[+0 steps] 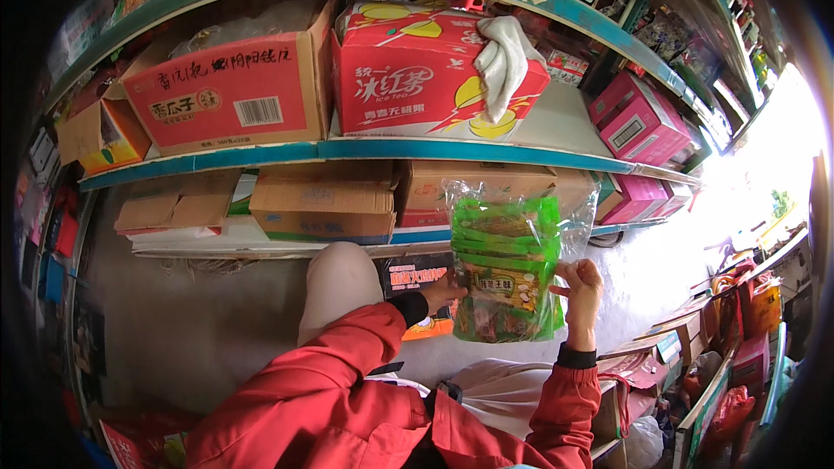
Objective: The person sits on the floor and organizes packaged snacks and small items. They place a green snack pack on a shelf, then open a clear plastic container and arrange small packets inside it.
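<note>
A clear plastic bag [580,208] holds several green snack packets [508,283] in front of me, its loose top flaring upward. My left hand [446,293] grips the left edge of the bag. At the right edge, my right hand [578,283] pinches the plastic between thumb and fingers. Behind my left hand, a black and orange printed carton [410,277] sits low near the floor, partly hidden by the hand and the bag.
Shelves with a teal edge [391,150] run across the front. They carry a red iced tea carton [404,78] with a white cloth [502,65], a red and brown carton [228,98] and a brown cardboard box [322,202]. More cartons [684,332] line the right.
</note>
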`<state>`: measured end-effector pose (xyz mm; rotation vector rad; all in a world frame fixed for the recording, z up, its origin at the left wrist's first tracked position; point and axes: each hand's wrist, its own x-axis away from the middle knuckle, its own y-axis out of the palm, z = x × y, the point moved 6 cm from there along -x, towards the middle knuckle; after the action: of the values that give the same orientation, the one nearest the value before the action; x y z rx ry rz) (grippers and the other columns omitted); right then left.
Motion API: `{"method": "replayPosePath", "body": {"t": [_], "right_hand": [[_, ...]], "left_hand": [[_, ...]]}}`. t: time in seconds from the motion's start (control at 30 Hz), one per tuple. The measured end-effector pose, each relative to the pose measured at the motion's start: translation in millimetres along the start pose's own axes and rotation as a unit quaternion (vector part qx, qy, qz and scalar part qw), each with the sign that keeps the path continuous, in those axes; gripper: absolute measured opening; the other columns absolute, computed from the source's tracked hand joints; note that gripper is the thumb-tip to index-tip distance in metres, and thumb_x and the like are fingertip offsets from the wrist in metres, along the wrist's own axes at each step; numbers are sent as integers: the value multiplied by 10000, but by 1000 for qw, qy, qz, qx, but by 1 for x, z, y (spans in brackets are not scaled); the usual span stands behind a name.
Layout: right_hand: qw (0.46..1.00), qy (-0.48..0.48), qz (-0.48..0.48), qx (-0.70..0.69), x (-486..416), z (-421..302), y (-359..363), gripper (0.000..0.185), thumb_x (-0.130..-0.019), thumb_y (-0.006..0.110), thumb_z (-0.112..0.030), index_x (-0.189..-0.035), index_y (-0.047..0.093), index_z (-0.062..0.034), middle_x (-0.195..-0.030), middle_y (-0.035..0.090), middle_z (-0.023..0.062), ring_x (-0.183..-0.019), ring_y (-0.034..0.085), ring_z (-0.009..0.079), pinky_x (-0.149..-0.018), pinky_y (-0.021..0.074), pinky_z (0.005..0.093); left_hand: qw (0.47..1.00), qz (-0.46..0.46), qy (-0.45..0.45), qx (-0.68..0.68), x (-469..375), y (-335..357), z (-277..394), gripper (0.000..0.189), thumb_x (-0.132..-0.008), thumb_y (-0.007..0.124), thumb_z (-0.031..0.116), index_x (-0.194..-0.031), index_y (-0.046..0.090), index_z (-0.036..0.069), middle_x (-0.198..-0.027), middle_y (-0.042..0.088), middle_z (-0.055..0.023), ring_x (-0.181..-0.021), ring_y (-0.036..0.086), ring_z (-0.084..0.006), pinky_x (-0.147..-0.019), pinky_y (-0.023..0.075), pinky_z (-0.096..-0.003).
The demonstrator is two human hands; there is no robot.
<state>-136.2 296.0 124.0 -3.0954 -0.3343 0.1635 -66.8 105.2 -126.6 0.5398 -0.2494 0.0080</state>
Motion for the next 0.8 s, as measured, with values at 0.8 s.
{"method": "replayPosePath", "body": {"t": [0.8], "right_hand": [[959,79,269,46,-51,81,-97,96,-861,512,-87,-785,459,-59,-732,533,4,-722,571,73,-450,451,170]], "left_hand": [[983,-73,-164,-28,-85,64,31,680,-736,678,179,-1292,302,67,-1229,448,-47,-1144,385,-171,-952,281,-319]]}}
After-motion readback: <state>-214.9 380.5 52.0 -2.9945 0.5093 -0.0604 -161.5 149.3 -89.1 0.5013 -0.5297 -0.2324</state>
